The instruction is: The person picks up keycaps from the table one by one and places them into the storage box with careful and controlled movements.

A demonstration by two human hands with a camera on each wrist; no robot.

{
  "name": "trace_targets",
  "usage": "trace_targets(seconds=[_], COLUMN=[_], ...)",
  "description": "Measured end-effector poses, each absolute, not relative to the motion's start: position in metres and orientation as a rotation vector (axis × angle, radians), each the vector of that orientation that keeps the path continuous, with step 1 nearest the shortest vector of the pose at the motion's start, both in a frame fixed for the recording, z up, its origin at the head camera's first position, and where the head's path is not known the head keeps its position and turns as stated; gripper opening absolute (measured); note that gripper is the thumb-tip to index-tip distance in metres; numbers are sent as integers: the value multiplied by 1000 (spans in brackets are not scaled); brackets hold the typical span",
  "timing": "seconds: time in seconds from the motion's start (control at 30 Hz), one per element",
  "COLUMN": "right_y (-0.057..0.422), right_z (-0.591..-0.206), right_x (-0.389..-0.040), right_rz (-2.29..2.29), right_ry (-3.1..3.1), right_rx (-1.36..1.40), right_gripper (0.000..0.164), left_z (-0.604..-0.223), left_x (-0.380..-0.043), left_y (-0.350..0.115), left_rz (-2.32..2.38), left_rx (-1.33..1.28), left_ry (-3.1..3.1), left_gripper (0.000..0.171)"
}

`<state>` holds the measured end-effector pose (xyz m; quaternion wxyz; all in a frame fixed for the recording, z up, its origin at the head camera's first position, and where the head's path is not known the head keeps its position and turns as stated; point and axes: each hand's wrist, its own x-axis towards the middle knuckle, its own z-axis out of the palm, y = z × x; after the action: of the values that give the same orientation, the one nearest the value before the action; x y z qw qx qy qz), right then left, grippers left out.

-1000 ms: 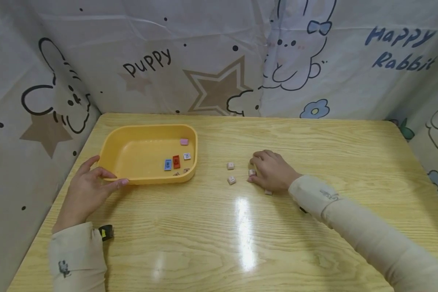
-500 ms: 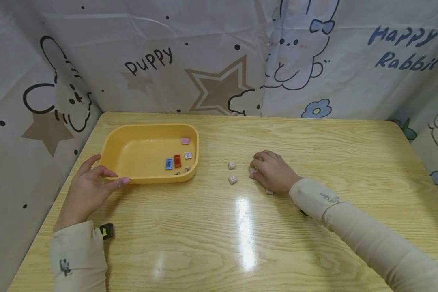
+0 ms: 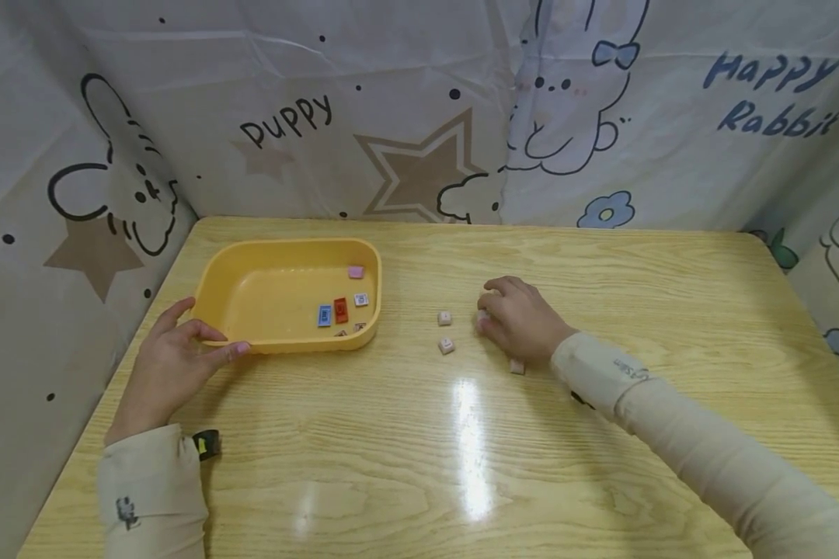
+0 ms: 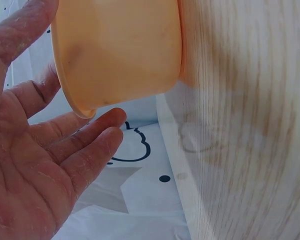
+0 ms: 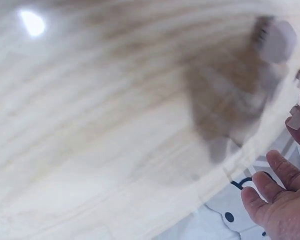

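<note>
Right hand (image 3: 520,322) pinches pale cap (image 5: 295,119); likely light, stiff, slick, best held by 2 opposite sides. Left hand (image 3: 166,369) grips yellow tray (image 3: 273,299) at near left corner.

The yellow tray (image 3: 273,307), shallow and oblong with rounded corners, stands upright on the tabletop (image 3: 363,450), its near-left rim gripped by the left hand (image 3: 171,369); the small pale block (image 5: 296,119), partly hidden, sits pinched in the right hand (image 3: 522,322).

The right fingers (image 3: 495,306) partly hide one small pale cube (image 3: 482,316).
</note>
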<state>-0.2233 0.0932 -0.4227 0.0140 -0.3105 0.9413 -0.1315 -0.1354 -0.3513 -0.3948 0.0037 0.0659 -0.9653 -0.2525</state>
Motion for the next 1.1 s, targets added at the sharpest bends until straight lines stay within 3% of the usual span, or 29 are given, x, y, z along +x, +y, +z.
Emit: trace_targets(seconds=[0.53,1.1], right_y=[37,-53], right_z=[-382,-355], right_x=[-251,-255], right_rz=[-449,-378], right_ry=[2976,2871], right_rx=[-1139,-1222], right_gripper=[21,26], left_z=[-400,-397], left_x=[-137,-137], left_y=[-352,-355], left_rz=[-782,-725], left_rx=[218,147], left_ry=[-3042,-3012], left_gripper=[56,55])
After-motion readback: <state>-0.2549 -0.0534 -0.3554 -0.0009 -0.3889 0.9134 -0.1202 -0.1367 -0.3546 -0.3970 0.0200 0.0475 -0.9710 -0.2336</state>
